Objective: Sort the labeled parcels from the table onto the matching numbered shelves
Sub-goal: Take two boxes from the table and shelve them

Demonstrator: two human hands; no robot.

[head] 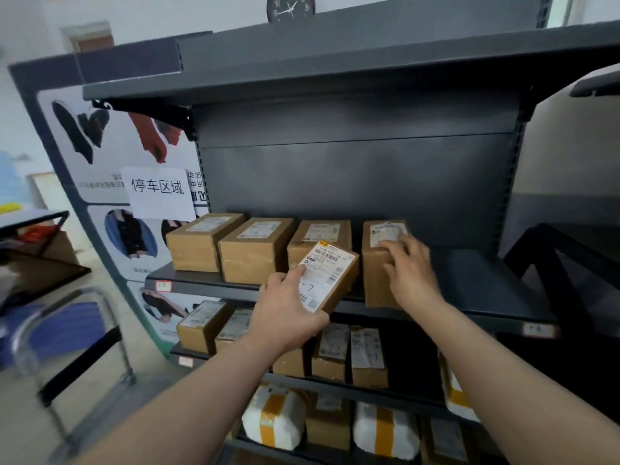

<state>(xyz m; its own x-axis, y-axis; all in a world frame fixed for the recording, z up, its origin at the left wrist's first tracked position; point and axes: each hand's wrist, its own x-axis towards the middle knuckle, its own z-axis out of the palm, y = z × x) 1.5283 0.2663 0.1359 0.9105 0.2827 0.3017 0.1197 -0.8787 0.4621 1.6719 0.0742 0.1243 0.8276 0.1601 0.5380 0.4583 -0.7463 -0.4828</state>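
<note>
My left hand (pixel 288 313) grips a small brown parcel (pixel 339 280) with a white barcode label, held tilted in front of the upper occupied shelf (pixel 486 297). My right hand (pixel 411 273) rests on the front and top of an upright brown parcel (pixel 375 283) standing on that shelf, just right of the held one. Three more labeled brown parcels (pixel 255 248) stand in a row to the left on the same shelf. A small numbered tag (pixel 164 286) marks the shelf's front edge at the left, and another tag (pixel 538 329) at the right.
The shelf below holds several brown parcels (pixel 367 357). White padded parcels with yellow tape (pixel 273 419) lie on the lowest visible shelf. The right part of the upper shelf is bare. A metal chair (pixel 77 347) and a table edge (pixel 30 218) stand at the left.
</note>
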